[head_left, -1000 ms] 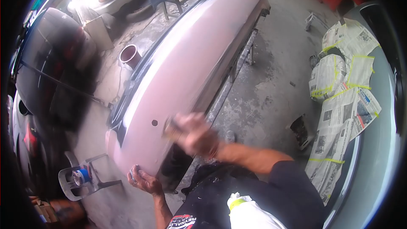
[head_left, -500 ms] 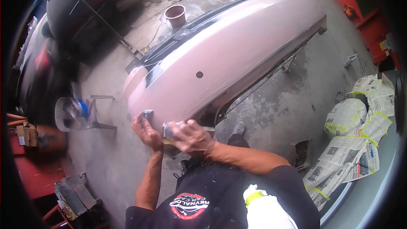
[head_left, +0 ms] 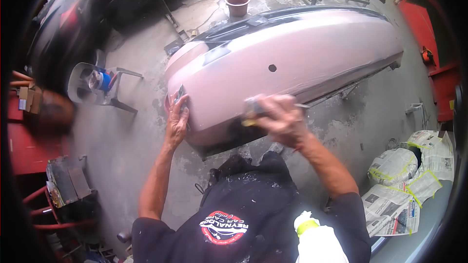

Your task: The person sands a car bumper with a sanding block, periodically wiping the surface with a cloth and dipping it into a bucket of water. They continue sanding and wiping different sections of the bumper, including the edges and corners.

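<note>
Bumper (head_left: 292, 53): a long, curved, pinkish car bumper with a small dark round hole lies across the floor space in front of us, its dark upper edge on the far side.
Left hand (head_left: 177, 121): at the bumper's left end, fingers close together, a small grey piece (head_left: 181, 91) at their tips.
Right hand (head_left: 285, 119): blurred, at the bumper's near edge, fingers closed around a small block (head_left: 252, 111); we cannot tell whether the block touches the surface.
Bucket (head_left: 237, 5): reddish-brown, on the floor beyond the bumper.
Chair (head_left: 79, 84): grey, to our left, holding a blue-and-white can (head_left: 101, 81).
Newspaper (head_left: 387, 199): sheets joined with yellow tape, covering shapes to our right.
</note>
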The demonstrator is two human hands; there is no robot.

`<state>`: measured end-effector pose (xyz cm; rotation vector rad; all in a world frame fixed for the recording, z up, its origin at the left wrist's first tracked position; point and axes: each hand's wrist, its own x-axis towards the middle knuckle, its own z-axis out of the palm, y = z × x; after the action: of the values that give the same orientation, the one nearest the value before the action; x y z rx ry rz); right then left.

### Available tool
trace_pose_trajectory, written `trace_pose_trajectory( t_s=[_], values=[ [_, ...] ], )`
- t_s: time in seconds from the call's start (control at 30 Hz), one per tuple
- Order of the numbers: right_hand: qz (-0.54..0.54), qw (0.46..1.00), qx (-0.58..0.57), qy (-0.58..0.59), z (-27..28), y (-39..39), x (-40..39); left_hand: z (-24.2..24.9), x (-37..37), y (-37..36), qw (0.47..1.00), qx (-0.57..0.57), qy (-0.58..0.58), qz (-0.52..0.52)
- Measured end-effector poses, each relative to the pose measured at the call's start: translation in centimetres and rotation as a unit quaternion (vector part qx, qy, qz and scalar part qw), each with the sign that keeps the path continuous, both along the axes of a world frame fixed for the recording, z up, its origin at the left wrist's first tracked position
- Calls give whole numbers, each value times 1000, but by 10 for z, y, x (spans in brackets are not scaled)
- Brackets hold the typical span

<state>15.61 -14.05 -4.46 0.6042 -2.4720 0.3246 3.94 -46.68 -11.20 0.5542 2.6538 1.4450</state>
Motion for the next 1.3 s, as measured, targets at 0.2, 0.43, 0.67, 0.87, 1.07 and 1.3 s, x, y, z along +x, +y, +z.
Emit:
trace_pose_trajectory(
  t_s=[0.2, 0.43, 0.67, 0.87, 1.07, 1.3],
  values=[
    [76, 997, 24, -7, -37, -124, -20, -13, -37, -3, 997, 64, -17, 26],
    [-253, 963, -87, 41, -1, 173, 20, -20, -34, 2, 997, -31, 58, 32],
    [136, 983, 87, -88, 31, 28, -36, -2, -68, -25, 975, -169, -14, -145],
    [270, 943, 187, -59, -21, -148, -63, 14, -80, -34, 970, -140, -57, -192],
    [243, 910, 259, -216, -43, -232, -65, 5, -73, -33, 980, -109, -75, -152],
    [125, 979, 149, -53, 36, 68, -48, -9, -68, -27, 985, -81, -73, -130]
  ],
)
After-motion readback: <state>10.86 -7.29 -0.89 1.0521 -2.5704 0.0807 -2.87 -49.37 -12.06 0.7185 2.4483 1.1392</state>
